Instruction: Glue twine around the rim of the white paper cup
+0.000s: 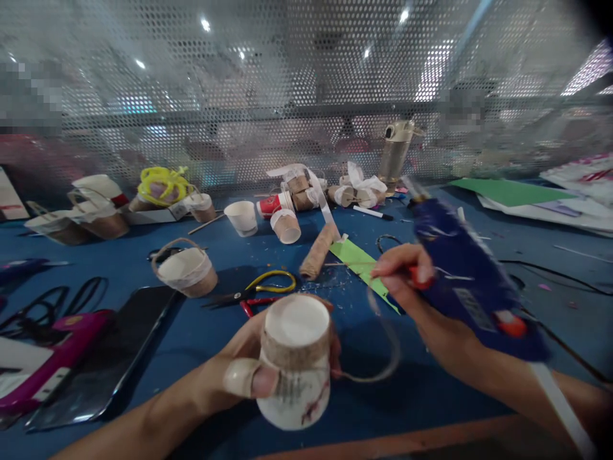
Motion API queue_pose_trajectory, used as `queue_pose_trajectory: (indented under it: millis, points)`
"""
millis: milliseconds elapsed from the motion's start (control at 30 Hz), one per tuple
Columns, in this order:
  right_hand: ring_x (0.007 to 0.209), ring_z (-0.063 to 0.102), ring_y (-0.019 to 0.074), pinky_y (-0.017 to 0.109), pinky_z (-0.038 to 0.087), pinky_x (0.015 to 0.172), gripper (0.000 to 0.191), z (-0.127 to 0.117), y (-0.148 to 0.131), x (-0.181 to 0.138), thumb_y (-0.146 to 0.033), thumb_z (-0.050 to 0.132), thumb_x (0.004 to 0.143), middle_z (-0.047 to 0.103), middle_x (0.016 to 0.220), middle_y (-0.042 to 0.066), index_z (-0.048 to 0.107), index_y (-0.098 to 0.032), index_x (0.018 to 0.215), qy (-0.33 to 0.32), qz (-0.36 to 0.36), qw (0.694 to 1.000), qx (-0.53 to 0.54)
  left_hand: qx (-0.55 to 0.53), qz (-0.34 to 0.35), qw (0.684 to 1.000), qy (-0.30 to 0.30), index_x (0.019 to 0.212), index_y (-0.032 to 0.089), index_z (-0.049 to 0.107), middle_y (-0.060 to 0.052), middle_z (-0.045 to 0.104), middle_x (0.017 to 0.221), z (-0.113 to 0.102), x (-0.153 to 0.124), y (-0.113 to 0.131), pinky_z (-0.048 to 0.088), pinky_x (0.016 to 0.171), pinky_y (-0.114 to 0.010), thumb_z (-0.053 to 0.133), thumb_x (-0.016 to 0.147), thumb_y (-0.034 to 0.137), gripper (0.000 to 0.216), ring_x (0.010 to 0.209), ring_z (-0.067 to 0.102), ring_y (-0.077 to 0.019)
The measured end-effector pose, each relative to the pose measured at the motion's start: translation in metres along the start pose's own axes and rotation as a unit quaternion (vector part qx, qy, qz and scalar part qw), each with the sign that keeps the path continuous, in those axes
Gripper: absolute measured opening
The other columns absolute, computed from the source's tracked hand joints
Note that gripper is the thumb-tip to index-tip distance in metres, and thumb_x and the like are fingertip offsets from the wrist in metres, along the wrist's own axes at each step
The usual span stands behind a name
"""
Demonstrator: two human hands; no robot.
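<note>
My left hand (pixel 239 367) is closed round an upturned white paper cup (pixel 294 364), thumb pressed on its side. Brown twine is wound round the cup near its base, and a loose strand (pixel 383 358) loops off to the right. My right hand (pixel 405 275) grips a blue hot glue gun (pixel 464 275), finger on the orange trigger, its nozzle pointing up and away. The glue gun sits above and to the right of the cup, not touching it.
On the blue table (pixel 143 268) lie a spool of twine (pixel 317 251), a green paper strip (pixel 361 262), yellow-handled scissors (pixel 258 287), a twine-wrapped cup basket (pixel 186 269), several more cups, a black phone (pixel 108 358) and a pink glue gun (pixel 52 361). A perforated metal screen (pixel 287 96) stands behind.
</note>
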State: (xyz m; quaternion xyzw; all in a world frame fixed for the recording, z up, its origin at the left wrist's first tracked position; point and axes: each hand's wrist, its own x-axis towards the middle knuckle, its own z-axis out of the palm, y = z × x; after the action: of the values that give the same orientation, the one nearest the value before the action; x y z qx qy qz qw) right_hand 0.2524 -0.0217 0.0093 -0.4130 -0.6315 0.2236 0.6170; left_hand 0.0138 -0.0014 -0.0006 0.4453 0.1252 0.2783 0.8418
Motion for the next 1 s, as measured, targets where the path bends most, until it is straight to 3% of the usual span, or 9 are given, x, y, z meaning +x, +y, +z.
queue_pose_trajectory:
  millis: [133, 233, 333, 500, 600, 733, 867, 1000]
  points:
    - [0.091, 0.059, 0.0112, 0.025, 0.047, 0.089, 0.023, -0.005, 0.0, -0.005, -0.008, 0.057, 0.088, 0.059, 0.089, -0.004, 0.044, -0.025, 0.082, -0.026, -0.026, 0.995, 0.09, -0.014, 0.048, 0.998, 0.034, 0.128, 0.021, 0.056, -0.008, 0.069, 0.106, -0.004, 0.004, -0.003, 0.048, 0.084, -0.039, 0.075, 0.063, 0.03, 0.068, 0.094, 0.065, -0.0282]
    - [0.078, 0.064, 0.0106, 0.025, 0.053, 0.075, 0.022, 0.0, 0.004, -0.009, -0.01, 0.061, 0.087, 0.062, 0.09, -0.004, 0.045, -0.025, 0.082, -0.096, 0.05, 0.984, 0.142, -0.01, 0.062, 0.996, 0.061, 0.124, 0.019, 0.059, -0.009, 0.07, 0.108, -0.006, 0.004, -0.002, 0.05, 0.081, -0.037, 0.073, 0.066, 0.03, 0.061, 0.094, 0.066, -0.0277]
    - [0.071, 0.065, 0.0104, 0.025, 0.055, 0.069, 0.016, 0.006, 0.011, -0.012, -0.016, 0.062, 0.088, 0.063, 0.089, -0.003, 0.051, -0.024, 0.08, -0.125, 0.113, 0.97, 0.176, 0.012, 0.072, 0.992, 0.101, 0.116, 0.014, 0.064, -0.011, 0.071, 0.107, -0.006, 0.002, 0.001, 0.052, 0.078, -0.037, 0.071, 0.069, 0.033, 0.051, 0.092, 0.067, -0.028]
    - [0.076, 0.065, 0.013, 0.024, 0.055, 0.07, 0.01, 0.0, 0.019, -0.015, -0.016, 0.063, 0.087, 0.066, 0.088, -0.001, 0.06, -0.026, 0.089, -0.155, 0.123, 0.973, 0.118, 0.017, 0.067, 0.99, 0.123, 0.113, 0.014, 0.064, -0.011, 0.075, 0.097, -0.004, 0.001, 0.003, 0.054, 0.075, -0.037, 0.068, 0.073, 0.036, 0.045, 0.086, 0.069, -0.0268]
    - [0.078, 0.065, 0.0151, 0.025, 0.054, 0.072, 0.01, -0.005, 0.022, -0.013, -0.021, 0.065, 0.085, 0.066, 0.086, -0.001, 0.061, -0.027, 0.092, -0.104, 0.126, 0.985, 0.063, 0.022, 0.07, 0.986, 0.148, 0.113, 0.014, 0.064, -0.012, 0.076, 0.097, -0.005, 0.001, 0.003, 0.054, 0.074, -0.035, 0.069, 0.073, 0.036, 0.045, 0.086, 0.07, -0.0272]
    - [0.066, 0.058, 0.014, 0.025, 0.05, 0.06, 0.021, -0.007, 0.021, -0.008, -0.027, 0.07, 0.081, 0.06, 0.081, -0.002, 0.057, -0.027, 0.097, -0.038, 0.11, 0.993, -0.036, 0.026, 0.09, 0.979, 0.179, 0.112, 0.015, 0.065, -0.01, 0.076, 0.096, -0.005, 0.001, 0.003, 0.055, 0.074, -0.032, 0.07, 0.073, 0.034, 0.043, 0.085, 0.07, -0.0262]
    - [0.061, 0.053, 0.0137, 0.028, 0.045, 0.057, 0.023, -0.005, 0.017, -0.006, -0.028, 0.074, 0.077, 0.056, 0.073, -0.002, 0.051, -0.023, 0.077, -0.127, 0.069, 0.989, -0.026, 0.042, 0.105, 0.976, 0.188, 0.119, 0.018, 0.061, -0.008, 0.075, 0.098, -0.006, 0.0, 0.003, 0.054, 0.072, -0.032, 0.068, 0.075, 0.035, 0.048, 0.085, 0.07, -0.0255]
    - [0.057, 0.047, 0.0151, 0.032, 0.039, 0.055, 0.024, -0.005, 0.014, -0.009, -0.019, 0.065, 0.079, 0.05, 0.065, -0.002, 0.044, -0.024, 0.069, -0.203, 0.008, 0.979, -0.027, 0.048, 0.115, 0.974, 0.189, 0.127, 0.019, 0.056, -0.009, 0.075, 0.097, -0.006, 0.001, 0.003, 0.053, 0.076, -0.034, 0.068, 0.076, 0.035, 0.055, 0.086, 0.07, -0.0259]
